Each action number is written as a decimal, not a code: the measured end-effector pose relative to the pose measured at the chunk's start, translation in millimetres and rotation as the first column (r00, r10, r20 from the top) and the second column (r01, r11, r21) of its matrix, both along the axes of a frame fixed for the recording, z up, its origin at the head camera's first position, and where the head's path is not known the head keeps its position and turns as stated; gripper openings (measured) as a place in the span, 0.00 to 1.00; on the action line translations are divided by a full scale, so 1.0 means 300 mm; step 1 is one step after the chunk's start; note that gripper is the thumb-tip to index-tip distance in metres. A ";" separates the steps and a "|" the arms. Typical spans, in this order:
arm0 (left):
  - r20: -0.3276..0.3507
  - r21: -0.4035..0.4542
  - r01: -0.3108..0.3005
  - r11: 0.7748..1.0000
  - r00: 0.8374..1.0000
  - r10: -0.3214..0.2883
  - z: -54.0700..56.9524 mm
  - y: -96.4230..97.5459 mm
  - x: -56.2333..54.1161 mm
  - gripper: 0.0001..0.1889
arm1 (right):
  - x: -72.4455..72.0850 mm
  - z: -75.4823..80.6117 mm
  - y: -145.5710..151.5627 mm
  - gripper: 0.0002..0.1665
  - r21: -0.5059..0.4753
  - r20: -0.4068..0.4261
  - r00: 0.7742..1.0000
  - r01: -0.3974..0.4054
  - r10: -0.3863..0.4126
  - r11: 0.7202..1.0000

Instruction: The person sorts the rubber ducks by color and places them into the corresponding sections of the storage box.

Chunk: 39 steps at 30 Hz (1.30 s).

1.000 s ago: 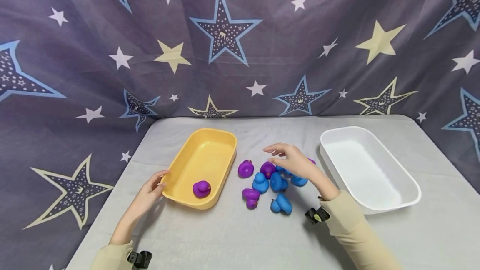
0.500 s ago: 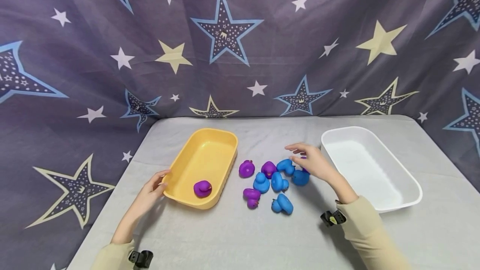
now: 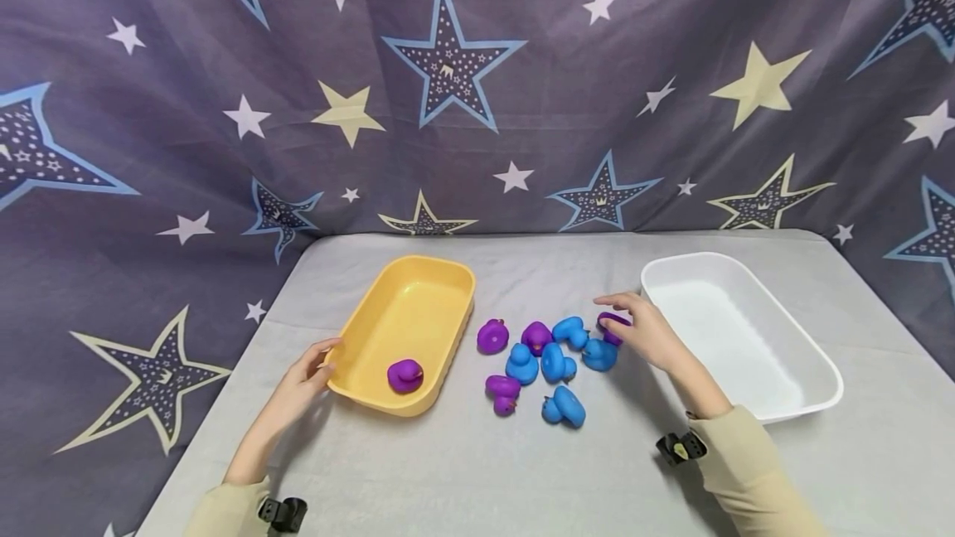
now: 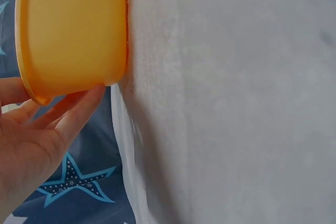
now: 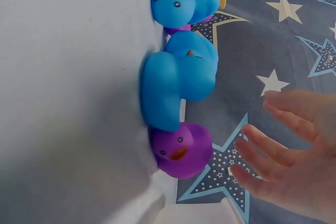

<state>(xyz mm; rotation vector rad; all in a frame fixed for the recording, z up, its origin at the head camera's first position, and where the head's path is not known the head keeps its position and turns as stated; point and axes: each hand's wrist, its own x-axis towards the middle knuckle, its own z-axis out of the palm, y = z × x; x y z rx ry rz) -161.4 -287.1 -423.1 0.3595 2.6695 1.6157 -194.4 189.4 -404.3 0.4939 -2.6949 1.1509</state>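
My left hand point(image 3: 304, 373) holds the near left corner of a yellow plastic tub point(image 3: 440, 272); in the left wrist view the thumb point(image 4: 11, 91) lies at the rim and the fingers press the outer wall. Inside the tub sits a purple rubber duck point(image 3: 405, 375). Over on the right, my right hand point(image 3: 642, 328) hovers with fingers spread above another purple rubber duck point(image 3: 613, 326), partly covered by the hand in the head view. A blue rubber duck point(image 3: 599, 354) lies right beside that duck. The right wrist view shows a gap between the fingers and the purple duck point(image 5: 181, 150).
Several more blue and purple ducks lie loosely grouped between the tubs, among them a blue duck point(image 3: 564, 407) nearest me and a purple duck point(image 3: 492, 336) by the yellow tub. A white tub point(image 3: 806, 400) stands to the right. A star-patterned curtain point(image 3: 477, 164) hangs behind the table.
My right hand has moved right, from above the middle of the duck group to the purple duck near the white tub. The left hand keeps its place on the yellow tub.
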 end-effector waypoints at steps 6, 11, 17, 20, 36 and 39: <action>-0.001 -0.018 -0.005 1.000 1.000 0.005 -0.003 -0.001 0.000 0.19 | 0.004 -0.017 0.011 0.17 0.017 -0.014 1.000 0.017 -0.017 1.000; 0.013 -0.024 -0.010 1.000 1.000 0.010 -0.007 -0.002 0.000 0.19 | 0.000 -0.031 0.018 0.18 0.032 -0.010 1.000 0.022 -0.022 0.999; 0.010 -0.024 -0.012 1.000 1.000 0.012 -0.009 -0.001 -0.001 0.19 | -0.007 -0.048 0.028 0.19 0.047 0.012 0.999 0.029 -0.030 0.998; 0.005 -0.024 -0.011 1.000 1.000 0.011 -0.009 -0.002 -0.001 0.19 | -0.012 -0.055 0.031 0.19 0.048 0.010 1.000 0.027 -0.028 0.998; 0.001 -0.023 -0.017 1.000 1.000 0.017 -0.012 -0.002 -0.002 0.19 | -0.035 -0.064 0.023 0.17 0.058 0.044 0.998 0.047 -0.050 0.997; -0.003 -0.023 -0.017 1.000 1.000 0.017 -0.013 -0.002 -0.001 0.19 | -0.042 -0.068 0.025 0.16 0.056 0.059 0.997 0.045 -0.048 0.997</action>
